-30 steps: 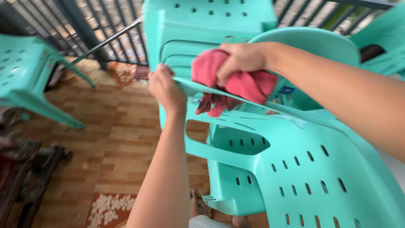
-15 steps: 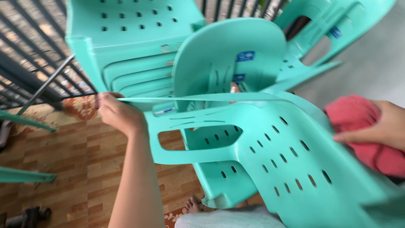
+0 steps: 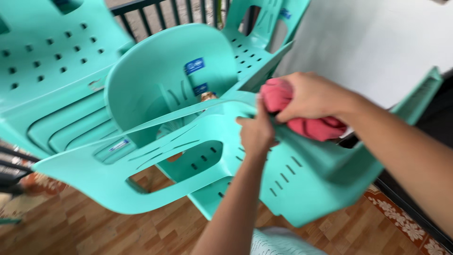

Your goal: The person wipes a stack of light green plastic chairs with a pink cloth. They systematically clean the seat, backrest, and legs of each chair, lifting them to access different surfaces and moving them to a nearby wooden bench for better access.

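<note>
A turquoise plastic chair lies tipped on its side in front of me, its perforated back toward me. My left hand grips the chair's upper edge near the middle. My right hand is closed on a crumpled pink-red cloth and presses it against the chair's edge, right beside my left hand. The two hands touch or nearly touch.
More turquoise chairs stand stacked behind, one at upper left and one at upper middle. A dark metal railing runs along the back. A white wall is at right. Wooden-look floor lies below, with a patterned rug.
My left hand slid right along the chair edge. My right hand brought the cloth back from the far right to the edge beside the left hand. The view shifted right.
</note>
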